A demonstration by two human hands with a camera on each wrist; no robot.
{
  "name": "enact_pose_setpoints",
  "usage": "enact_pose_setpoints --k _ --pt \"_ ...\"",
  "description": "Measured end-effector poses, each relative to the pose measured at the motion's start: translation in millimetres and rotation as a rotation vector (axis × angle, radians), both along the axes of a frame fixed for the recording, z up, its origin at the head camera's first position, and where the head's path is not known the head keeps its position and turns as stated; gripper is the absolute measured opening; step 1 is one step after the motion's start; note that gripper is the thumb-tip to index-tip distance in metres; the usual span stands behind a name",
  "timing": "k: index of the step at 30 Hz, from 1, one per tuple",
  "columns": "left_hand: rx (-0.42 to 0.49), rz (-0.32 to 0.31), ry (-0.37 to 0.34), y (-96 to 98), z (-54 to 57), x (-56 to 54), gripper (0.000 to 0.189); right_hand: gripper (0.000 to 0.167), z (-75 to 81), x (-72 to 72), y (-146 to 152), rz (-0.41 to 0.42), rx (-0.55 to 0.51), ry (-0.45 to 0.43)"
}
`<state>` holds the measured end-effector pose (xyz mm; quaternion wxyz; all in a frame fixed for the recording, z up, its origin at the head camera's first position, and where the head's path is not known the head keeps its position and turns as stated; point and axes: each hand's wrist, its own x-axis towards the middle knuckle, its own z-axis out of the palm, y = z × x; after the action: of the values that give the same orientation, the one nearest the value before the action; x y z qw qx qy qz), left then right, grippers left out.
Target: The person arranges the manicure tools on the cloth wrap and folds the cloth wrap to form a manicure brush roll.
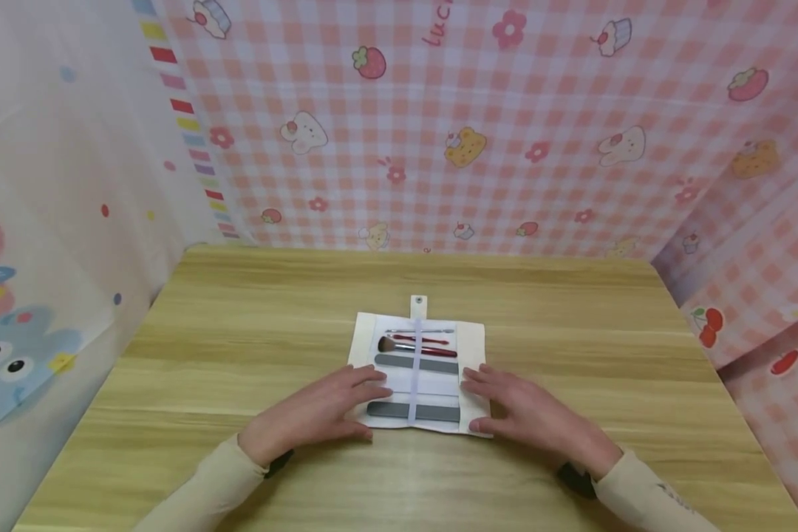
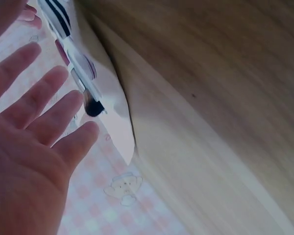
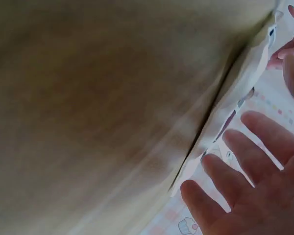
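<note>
A cream-white roll-up tool case lies unfolded on the table, its snap tab pointing away. Under its pale elastic strap sit a makeup brush with a red handle, thin red and silvery tools, and two grey nail-file-like strips. My left hand is at the case's left edge, fingers spread and loosely bent. At the right flap, my right hand has relaxed, parted fingers. Both palms look bare in the wrist views, where the brush's dark bristles also show. Whether fingertips touch the case is unclear.
The wood-grain table extends around the case on all sides. A pink checked cloth hangs behind it and on the right. On the left hangs a white cartoon-printed cloth.
</note>
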<state>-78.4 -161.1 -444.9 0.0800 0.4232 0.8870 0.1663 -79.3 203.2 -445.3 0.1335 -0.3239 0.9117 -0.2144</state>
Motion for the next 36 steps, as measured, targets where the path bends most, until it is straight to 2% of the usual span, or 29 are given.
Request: enact_pose_setpoints --k 3,7,13,19,23,25,28,32,36 --pt "-0.043 -0.018 -0.01 2.8 -1.3 -0.1 0.063 0.077 -2.4 2.9 0.3 0.034 0.012 -0.016" --pt "-0.054 -0.036 0.004 4.9 -2.3 -0.1 0.062 0.081 -4.7 5.6 0.2 0.087 0.032 0.016" --pt "-0.064 -0.027 -0.011 6.2 -2.4 0.5 0.056 0.078 -2.9 8.0 -2.8 0.096 0.062 0.039" --pt "-0.066 -0.042 0.02 6.3 -4.1 -0.8 0.051 0.064 -1.6 4.5 -6.3 0.067 0.067 0.085" --pt "-0.045 -0.089 0.083 5.4 -3.8 -2.7 0.047 0.05 -0.4 -0.1 -4.4 0.03 0.045 0.025" --pt "-0.029 -0.101 0.091 4.9 -3.3 -3.7 0.044 0.044 0.3 -2.3 -2.3 0.017 0.024 -0.006" --pt "-0.001 -0.083 0.05 4.7 -2.6 -5.0 0.04 0.038 0.0 -5.5 0.8 0.024 -0.013 -0.028" --pt "0.045 -0.023 -0.004 5.2 -2.1 -6.3 0.036 0.038 0.0 -9.5 3.4 0.026 -0.049 -0.034" --pt "0.077 0.048 -0.014 5.2 -1.4 -8.5 0.029 0.043 0.2 -13.1 5.3 0.011 -0.077 -0.05"
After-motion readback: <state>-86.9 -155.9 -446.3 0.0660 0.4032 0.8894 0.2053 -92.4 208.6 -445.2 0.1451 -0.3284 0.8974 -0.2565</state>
